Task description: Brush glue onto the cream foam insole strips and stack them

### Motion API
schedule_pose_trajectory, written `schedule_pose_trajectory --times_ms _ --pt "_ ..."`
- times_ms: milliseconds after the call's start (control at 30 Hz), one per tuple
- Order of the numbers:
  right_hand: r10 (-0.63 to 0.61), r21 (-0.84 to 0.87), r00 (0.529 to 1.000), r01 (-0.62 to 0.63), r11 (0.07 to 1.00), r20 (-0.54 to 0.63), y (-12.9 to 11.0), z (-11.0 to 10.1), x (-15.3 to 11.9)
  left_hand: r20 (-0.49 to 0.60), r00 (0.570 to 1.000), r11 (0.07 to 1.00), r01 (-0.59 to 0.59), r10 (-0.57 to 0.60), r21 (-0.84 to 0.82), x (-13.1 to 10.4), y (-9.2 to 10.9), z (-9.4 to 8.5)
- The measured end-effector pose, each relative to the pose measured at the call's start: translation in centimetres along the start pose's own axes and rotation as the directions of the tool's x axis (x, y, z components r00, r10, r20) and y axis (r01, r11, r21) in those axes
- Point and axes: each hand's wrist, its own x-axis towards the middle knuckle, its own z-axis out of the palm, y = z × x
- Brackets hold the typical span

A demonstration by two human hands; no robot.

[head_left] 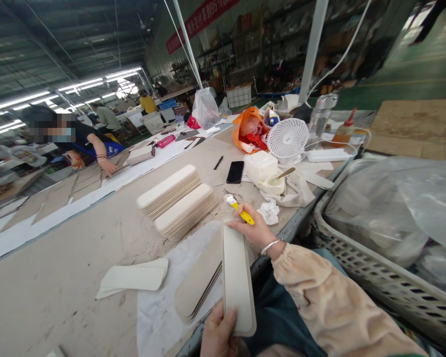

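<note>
Beige sleeve [330,292] nearest my remote camera, the right hand [258,230] grips a yellow brush [240,209] between its fingers, thumb on the far end of a pale panel [239,282]; the left hand [220,329] pinches its near end. From my post, I see the panel's long axis point away, leaning slightly left, across the counter's [111,223] front edge. Fanned boards [198,285] lie just left, a plastic basket [386,270] stands right, and open room stretches left past two cream strips [134,275].
</note>
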Motion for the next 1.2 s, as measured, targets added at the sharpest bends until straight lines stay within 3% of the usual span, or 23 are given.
schedule_pose_trajectory --times_ms 300,567,733,1000,1200 --pt "-0.016 0.018 1.000 0.016 1.000 0.006 0.0 0.0 0.1 0.124 0.989 0.997 -0.082 0.083 -0.017 -1.5 1.5 1.2" --pt "-0.021 0.059 1.000 0.021 0.998 -0.002 0.4 0.0 0.2 0.135 0.991 0.998 0.004 0.006 -0.067 -1.9 1.8 1.5" --pt "-0.024 0.043 1.000 0.025 0.999 -0.007 0.3 -0.2 0.3 0.120 0.992 0.993 0.056 -0.043 -0.102 -2.2 2.2 1.6" --pt "-0.013 -0.052 0.999 0.011 0.999 -0.050 -0.4 -0.5 0.2 0.056 0.998 0.996 0.003 -0.008 0.087 -1.5 1.9 0.7" --pt "-0.005 -0.024 0.996 0.003 1.000 -0.089 -0.1 -0.3 0.2 0.032 0.998 0.996 -0.058 0.056 0.074 -1.7 3.5 0.3"
